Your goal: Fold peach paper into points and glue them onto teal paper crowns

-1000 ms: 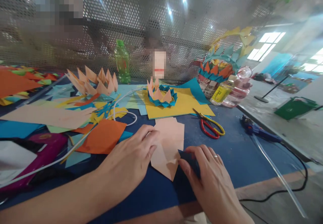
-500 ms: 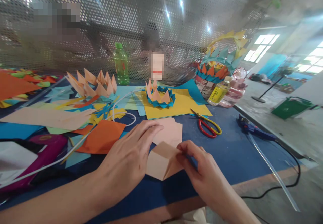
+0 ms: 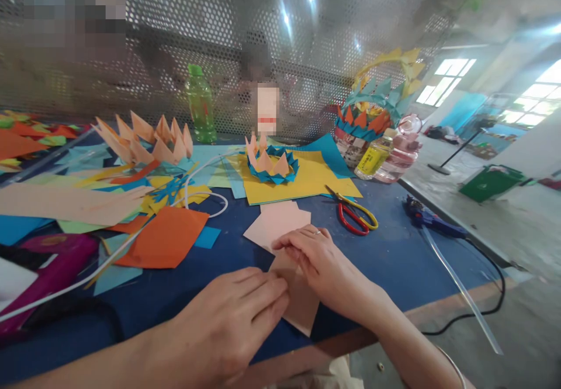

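A folded piece of peach paper (image 3: 302,310) lies at the table's near edge between my two hands. My left hand (image 3: 245,313) grips its left side, the fingers pressed together and the thumb hidden. Across the upper part of the paper, the curled fingers of my right hand (image 3: 318,260) press on it. Just beyond sit some loose peach sheets (image 3: 280,222), partly covered by my right fingertips. Farther back, a blue paper ring with peach points (image 3: 272,164) rests on a yellow sheet (image 3: 318,184). Red-and-yellow-handled scissors (image 3: 353,211) lie to the right.
A peach pointed paper ring (image 3: 149,143), orange paper (image 3: 166,240) and a white cord (image 3: 144,231) spread over the left side. Several bottles, one green (image 3: 200,108), stand at the back. A blue glue gun (image 3: 432,219) with a clear stick lies by the right edge.
My right hand has moved up and left over the paper, and my left hand has come down towards me. The paper has turned and its open flap now looks flattened.
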`<state>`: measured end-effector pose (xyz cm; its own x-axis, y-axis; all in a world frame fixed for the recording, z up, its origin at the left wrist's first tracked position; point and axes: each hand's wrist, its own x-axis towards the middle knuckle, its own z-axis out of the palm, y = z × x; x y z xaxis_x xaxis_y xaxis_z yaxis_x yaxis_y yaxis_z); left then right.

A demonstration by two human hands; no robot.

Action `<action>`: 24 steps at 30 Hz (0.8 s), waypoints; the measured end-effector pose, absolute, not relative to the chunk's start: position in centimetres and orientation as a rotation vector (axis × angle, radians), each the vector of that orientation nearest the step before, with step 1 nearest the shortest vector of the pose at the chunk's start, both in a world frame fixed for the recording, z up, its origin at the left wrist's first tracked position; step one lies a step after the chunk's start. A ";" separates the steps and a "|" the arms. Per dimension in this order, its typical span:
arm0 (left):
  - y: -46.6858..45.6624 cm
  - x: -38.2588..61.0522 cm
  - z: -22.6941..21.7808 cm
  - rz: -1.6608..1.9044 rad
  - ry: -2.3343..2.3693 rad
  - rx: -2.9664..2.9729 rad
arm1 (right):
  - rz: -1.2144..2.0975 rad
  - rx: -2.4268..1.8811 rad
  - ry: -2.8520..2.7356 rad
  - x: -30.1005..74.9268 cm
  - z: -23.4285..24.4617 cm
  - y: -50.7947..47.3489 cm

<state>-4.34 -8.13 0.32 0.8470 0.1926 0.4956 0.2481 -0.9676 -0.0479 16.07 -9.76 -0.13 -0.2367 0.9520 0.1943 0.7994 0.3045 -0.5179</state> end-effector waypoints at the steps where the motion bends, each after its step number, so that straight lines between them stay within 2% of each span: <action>1: -8.2 -4.3 0.3 -0.732 -0.381 -2.919 | 0.406 -1.566 -2.084 16.2 -0.1 -9.9; 12: -7.4 -4.3 -2.7 -0.913 -0.431 -2.965 | 0.241 -1.468 -2.249 18.6 0.8 -16.2; 24: -7.4 -4.2 -1.6 -0.862 -0.303 -3.035 | 0.474 -1.360 -2.110 18.8 -1.8 -14.7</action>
